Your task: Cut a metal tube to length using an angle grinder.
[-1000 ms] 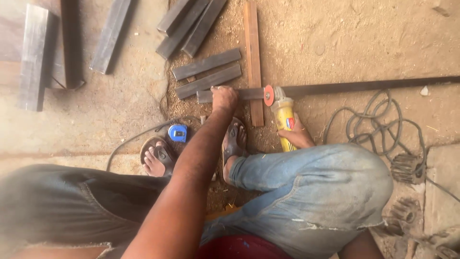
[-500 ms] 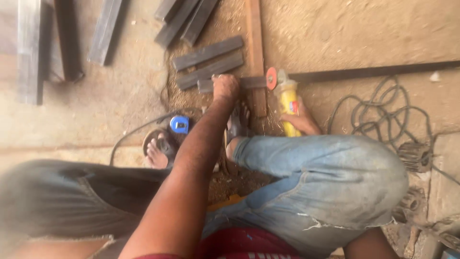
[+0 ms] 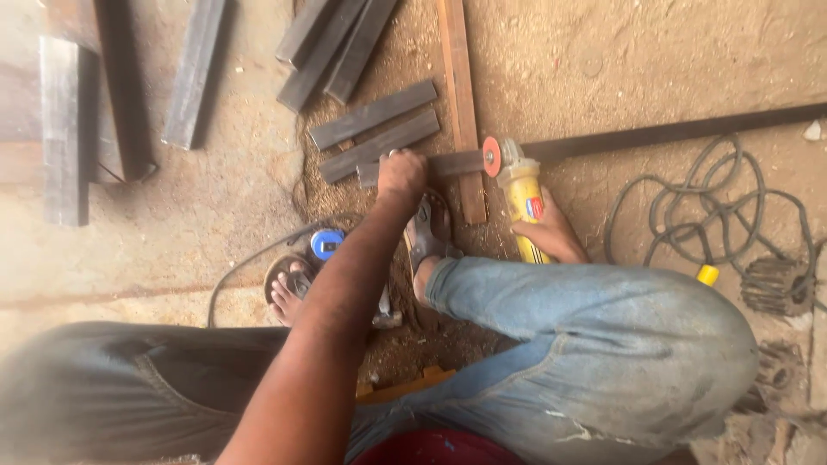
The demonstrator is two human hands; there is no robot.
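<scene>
You are crouched over a bare, dusty dirt floor [image 3: 655, 60] strewn with cut metal lengths, with a coiled cable [image 3: 689, 207] to your right. From the head camera, a long dark steel bar [image 3: 655, 136] runs in from the right and crosses a wooden batten [image 3: 461, 112] that props it off the ground. Your left hand [image 3: 401, 175] is closed down on the bar's short end just left of the batten, pinning it. Your right hand [image 3: 551, 234] is wrapped round the yellow body of an angle grinder [image 3: 521, 194], its red disc [image 3: 492, 156] standing on edge at the bar, just right of the batten. This looks like the cutting step, with the disc at the cut line. The next move calls for steady downward pressure, a firm left-hand hold, and keeping your sandalled foot [image 3: 428, 232] clear.
</scene>
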